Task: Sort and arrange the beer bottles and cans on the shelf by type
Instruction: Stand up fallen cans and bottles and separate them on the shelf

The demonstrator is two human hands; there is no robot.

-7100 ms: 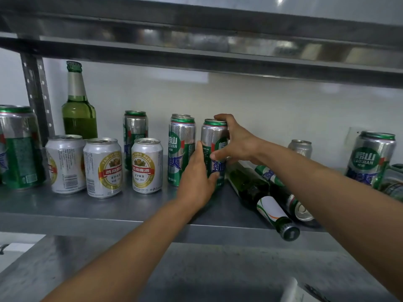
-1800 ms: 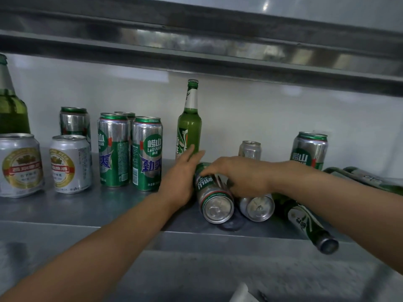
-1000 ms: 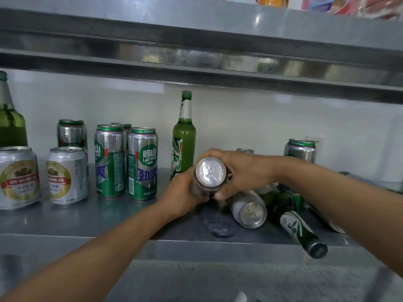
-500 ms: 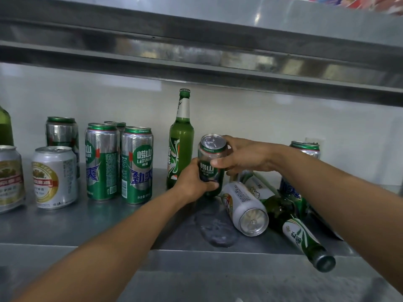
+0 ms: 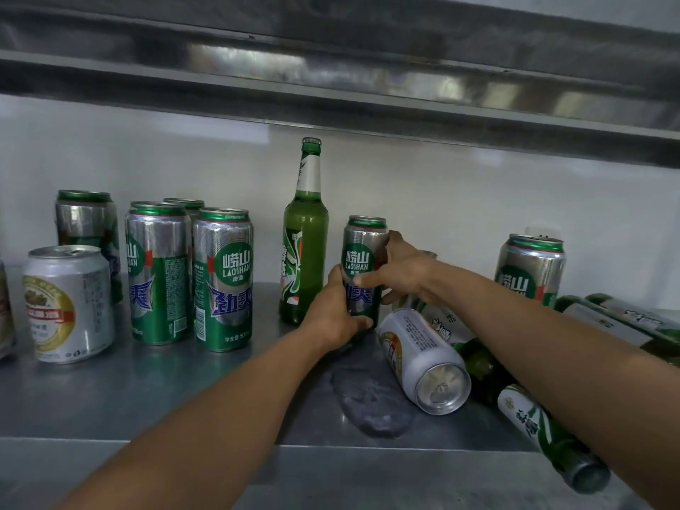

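Green cans (image 5: 222, 277) are grouped; another can (image 5: 362, 252) is clasped by left grip (image 5: 331, 320) and right grip (image 5: 403, 276); fallen can (image 5: 423, 358) and bottles (image 5: 537, 428) lie unsorted.

Upright bottle (image 5: 305, 248) stands left of held can (image 5: 362, 266) (fallen can (image 5: 423, 358) right)

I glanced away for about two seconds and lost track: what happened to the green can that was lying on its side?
The left hand and right hand took hold of the green can, lifted it off its side and turned it upright; they now grip it beside the standing bottle. The silver can and the toppled bottle remain on their sides; the upright green cans at the left stayed put.
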